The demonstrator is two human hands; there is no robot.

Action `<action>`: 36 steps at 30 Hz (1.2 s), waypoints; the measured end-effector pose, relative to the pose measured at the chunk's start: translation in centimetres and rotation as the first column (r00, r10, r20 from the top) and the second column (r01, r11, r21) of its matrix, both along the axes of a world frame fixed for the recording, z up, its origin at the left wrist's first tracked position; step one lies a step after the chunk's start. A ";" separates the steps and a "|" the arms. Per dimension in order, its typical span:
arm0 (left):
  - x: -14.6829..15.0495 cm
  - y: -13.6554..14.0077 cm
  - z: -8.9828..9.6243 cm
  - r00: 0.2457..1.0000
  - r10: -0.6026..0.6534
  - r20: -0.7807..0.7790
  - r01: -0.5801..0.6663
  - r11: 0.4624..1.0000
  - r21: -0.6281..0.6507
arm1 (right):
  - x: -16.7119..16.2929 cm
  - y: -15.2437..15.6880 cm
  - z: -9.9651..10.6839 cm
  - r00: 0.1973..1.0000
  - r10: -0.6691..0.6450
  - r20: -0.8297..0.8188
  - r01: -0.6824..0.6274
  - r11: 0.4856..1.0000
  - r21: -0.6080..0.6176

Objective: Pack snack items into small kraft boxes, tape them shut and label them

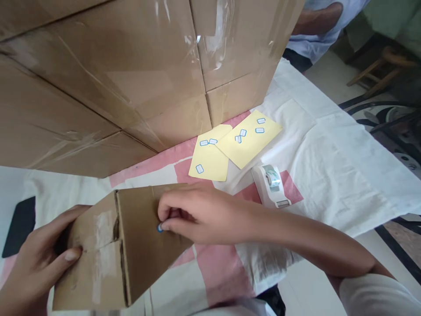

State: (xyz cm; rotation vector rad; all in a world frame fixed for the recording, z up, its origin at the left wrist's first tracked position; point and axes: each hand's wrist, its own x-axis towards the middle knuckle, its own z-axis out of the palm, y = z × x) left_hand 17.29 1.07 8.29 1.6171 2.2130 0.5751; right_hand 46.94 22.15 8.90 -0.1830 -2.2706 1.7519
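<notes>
A small cardboard box (144, 263) is tilted in front of me, with worn clear tape over its end flaps. My left hand (49, 250) grips its left end, thumb on the taped face and fingers round the far edge. At the box's right-hand face, my right hand (190, 215) is closed in a pinch on a small blue-edged sticker (160, 228), mostly hidden by the fingertips and at the cardboard. Beyond the box, two yellow sheets overlap: a left sheet (213, 164) and a right sheet (250, 151), each bearing several similar blue-bordered stickers.
Large stacked, taped cardboard boxes (158, 74) form a wall at the back. A white tape dispenser (271, 186) stands on the pink-and-white cloth (220, 272). A black flat object (20, 226) lies far left. Another person's arm (317, 19) and a wooden stool (381, 66) are upper right.
</notes>
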 end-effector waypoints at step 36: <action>0.0 1.2 -0.1 0.963 -0.201 0.177 0.163 0.965 0.207 | -1.0 1.2 -1.4 0.994 0.072 0.087 -0.036 0.931 -0.362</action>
